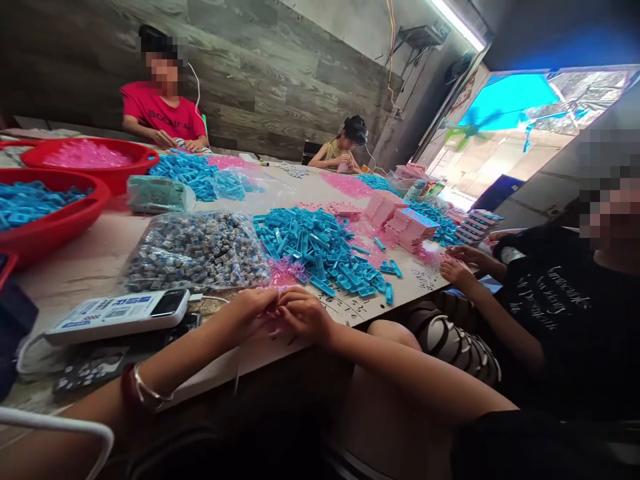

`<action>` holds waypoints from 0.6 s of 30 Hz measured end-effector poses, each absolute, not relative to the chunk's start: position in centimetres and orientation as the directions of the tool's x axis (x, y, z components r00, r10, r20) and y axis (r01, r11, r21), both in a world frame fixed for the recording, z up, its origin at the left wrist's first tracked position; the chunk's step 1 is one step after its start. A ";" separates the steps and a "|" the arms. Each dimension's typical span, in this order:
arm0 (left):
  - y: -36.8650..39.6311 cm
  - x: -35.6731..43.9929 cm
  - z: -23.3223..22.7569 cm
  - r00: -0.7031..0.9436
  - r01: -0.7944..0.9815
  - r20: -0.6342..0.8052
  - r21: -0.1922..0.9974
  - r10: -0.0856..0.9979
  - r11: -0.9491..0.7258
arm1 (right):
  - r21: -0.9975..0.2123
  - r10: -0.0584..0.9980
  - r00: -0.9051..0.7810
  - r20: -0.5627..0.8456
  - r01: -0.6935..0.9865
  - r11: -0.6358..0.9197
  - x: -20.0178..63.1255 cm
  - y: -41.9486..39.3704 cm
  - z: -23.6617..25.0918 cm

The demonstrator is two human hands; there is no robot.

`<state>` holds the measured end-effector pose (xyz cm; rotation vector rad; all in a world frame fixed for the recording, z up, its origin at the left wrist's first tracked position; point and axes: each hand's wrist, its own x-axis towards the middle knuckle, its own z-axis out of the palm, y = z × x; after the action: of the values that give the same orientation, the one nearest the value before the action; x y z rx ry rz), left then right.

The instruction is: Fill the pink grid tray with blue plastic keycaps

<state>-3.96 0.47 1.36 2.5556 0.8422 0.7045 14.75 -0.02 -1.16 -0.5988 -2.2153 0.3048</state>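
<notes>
My left hand (251,312) and my right hand (306,316) meet at the table's near edge, fingers curled and fingertips almost touching. Between them is a small pink translucent plastic piece (274,327), mostly covered by the fingers, so its exact shape is hidden. Just beyond my fingers lie more clear pink pieces (287,272). A large heap of blue plastic parts (313,243) spreads behind and to the right. To the left of that heap sits a clear bag (195,250) full of small grey, white and blue parts.
A white power bank (120,317) with a cable lies left of my hands. Red basins (95,200) hold blue and pink parts. Stacked pink blocks (413,227) stand at the right. One co-worker (545,287) sits close on my right; two others sit across the table.
</notes>
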 end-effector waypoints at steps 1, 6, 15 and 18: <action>0.4 -3.9 1.5 0.698 0.448 0.342 0.476 0.629 -0.756 | -0.403 0.515 -0.563 0.646 0.321 0.857 14.8 0.0 -1.2; 0.3 -3.9 1.8 0.679 0.455 0.344 0.496 0.649 -0.739 | -0.378 0.500 -0.577 0.646 0.328 0.866 14.9 0.0 -1.3; 0.7 -4.3 1.7 0.695 0.473 0.330 0.458 0.638 -0.752 | -0.349 0.481 -0.613 0.627 0.331 0.877 15.1 0.0 -1.4; 0.9 -4.3 1.7 0.707 0.477 0.309 0.455 0.636 -0.751 | -0.376 0.499 -0.607 0.619 0.329 0.866 15.1 0.2 -1.5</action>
<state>-4.34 0.95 1.70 2.5730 0.8704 0.6499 15.06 0.20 -1.46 -0.5948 -2.2733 0.2877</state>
